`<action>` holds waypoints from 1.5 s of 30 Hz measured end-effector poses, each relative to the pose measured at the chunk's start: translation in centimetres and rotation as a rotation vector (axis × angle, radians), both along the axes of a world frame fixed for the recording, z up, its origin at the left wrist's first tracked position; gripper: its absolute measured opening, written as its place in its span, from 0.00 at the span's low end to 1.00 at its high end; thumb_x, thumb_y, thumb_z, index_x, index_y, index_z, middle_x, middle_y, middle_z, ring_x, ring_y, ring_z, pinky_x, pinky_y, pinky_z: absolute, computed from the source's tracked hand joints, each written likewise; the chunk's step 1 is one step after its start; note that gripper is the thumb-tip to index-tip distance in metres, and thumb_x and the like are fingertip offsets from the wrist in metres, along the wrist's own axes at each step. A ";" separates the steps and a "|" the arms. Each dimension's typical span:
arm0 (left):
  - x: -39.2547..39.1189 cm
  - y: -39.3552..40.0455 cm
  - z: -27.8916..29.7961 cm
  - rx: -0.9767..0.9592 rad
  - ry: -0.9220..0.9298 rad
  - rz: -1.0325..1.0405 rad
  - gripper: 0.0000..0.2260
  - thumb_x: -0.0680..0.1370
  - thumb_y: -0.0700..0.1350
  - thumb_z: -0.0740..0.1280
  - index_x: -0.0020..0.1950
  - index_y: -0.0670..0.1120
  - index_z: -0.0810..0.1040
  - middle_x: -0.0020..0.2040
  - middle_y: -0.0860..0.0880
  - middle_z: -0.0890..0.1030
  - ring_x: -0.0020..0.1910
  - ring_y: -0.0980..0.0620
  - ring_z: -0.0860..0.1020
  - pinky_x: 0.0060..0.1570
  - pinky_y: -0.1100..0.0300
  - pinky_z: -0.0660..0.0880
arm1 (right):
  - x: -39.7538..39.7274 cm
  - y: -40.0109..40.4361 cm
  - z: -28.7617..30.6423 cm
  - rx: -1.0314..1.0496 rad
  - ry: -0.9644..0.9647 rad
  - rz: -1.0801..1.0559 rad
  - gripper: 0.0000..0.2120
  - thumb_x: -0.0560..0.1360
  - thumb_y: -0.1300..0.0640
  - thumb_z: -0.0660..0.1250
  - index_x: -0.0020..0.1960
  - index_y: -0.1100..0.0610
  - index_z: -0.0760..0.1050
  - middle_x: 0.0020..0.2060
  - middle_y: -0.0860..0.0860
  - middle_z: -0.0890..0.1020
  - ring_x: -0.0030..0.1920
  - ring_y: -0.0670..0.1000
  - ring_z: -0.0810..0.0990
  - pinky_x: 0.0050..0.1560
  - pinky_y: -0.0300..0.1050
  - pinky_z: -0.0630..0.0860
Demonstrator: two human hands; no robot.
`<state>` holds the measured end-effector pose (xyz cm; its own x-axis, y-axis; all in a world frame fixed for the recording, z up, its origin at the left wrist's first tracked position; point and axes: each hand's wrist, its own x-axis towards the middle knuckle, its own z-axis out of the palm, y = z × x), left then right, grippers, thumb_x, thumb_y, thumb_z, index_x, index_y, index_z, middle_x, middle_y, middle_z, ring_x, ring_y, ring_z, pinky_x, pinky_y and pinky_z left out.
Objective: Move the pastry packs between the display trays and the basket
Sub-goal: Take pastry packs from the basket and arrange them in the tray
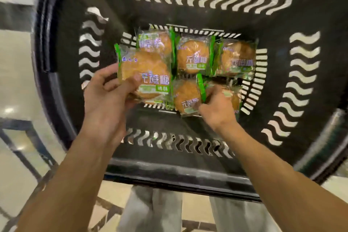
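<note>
Nearest the camera, grey trouser legs stand on a tiled floor below the near rim of a black slotted basket. Both bare forearms reach over that rim into it. The left hand has its fingers and thumb curled round the lower left corner of a clear, green-edged pastry pack, holding it tilted above the basket bottom. The right hand reaches lower, fingers bent onto the green edge of a second pack lying at the bottom right; how firmly it grips is hard to tell. Just left of it lies another pack. Farther back, three more packs lie in a row: left, middle, right.
</note>
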<state>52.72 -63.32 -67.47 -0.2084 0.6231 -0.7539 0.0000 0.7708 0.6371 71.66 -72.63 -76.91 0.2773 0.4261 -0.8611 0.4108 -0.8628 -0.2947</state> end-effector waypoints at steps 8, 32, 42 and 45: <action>-0.9 0.6 -0.5 -0.022 0.024 -0.016 0.22 0.74 0.36 0.75 0.66 0.42 0.74 0.50 0.44 0.86 0.48 0.44 0.86 0.52 0.45 0.82 | 0.9 0.6 1.5 -0.185 -0.254 0.727 0.28 0.80 0.31 0.51 0.49 0.54 0.75 0.50 0.56 0.82 0.50 0.60 0.81 0.44 0.49 0.69; 2.1 3.0 -5.1 -0.040 0.024 -0.237 0.21 0.74 0.37 0.75 0.64 0.47 0.74 0.53 0.45 0.85 0.49 0.46 0.86 0.47 0.48 0.83 | 2.4 1.1 -1.5 0.250 -0.234 0.999 0.35 0.80 0.40 0.62 0.81 0.53 0.56 0.76 0.58 0.65 0.76 0.61 0.61 0.77 0.58 0.57; 11.6 3.5 -12.8 -0.127 0.055 -0.235 0.23 0.76 0.35 0.73 0.68 0.46 0.70 0.47 0.51 0.81 0.48 0.50 0.80 0.50 0.54 0.78 | 10.2 0.9 3.6 0.379 -0.306 0.632 0.30 0.81 0.44 0.60 0.79 0.55 0.62 0.77 0.56 0.66 0.77 0.58 0.62 0.78 0.54 0.59; 11.9 2.5 -13.7 0.012 0.524 -0.578 0.29 0.75 0.46 0.76 0.72 0.45 0.68 0.60 0.45 0.76 0.56 0.48 0.74 0.64 0.52 0.72 | 11.1 0.8 3.9 0.386 -0.276 0.579 0.30 0.81 0.44 0.62 0.79 0.52 0.60 0.77 0.54 0.64 0.77 0.56 0.59 0.77 0.49 0.56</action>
